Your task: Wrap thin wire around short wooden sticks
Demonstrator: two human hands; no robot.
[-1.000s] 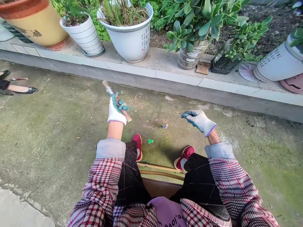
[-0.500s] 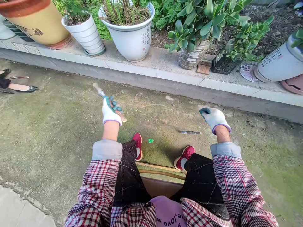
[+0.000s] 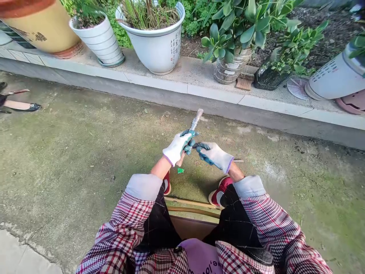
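Note:
My left hand [image 3: 179, 147], in a white glove with green-coated palm and fingers, is closed around a wooden stick [image 3: 200, 112]. Silvery wrapping covers the stick's upper part; its pale top end points away from me, and its lower end shows below the hand. Close beside it, my right hand [image 3: 213, 154], gloved the same way, has its fingers pinched near the left fingertips. What the right fingers hold, if anything, is too small to make out. Behind the right wrist, a second thin stick [image 3: 238, 160] lies on the ground, mostly hidden.
A green scrap [image 3: 180, 170] lies on the concrete between my red shoes. Ahead runs a low tiled ledge [image 3: 159, 82] with a white pot [image 3: 154, 49], a ribbed white pot [image 3: 98, 40] and other potted plants. Another person's foot [image 3: 34, 107] shows at far left.
My left hand has moved right with the stick, and my right hand has moved left to meet it. Before, the hands were wide apart, with a faint thin strand visible between them.

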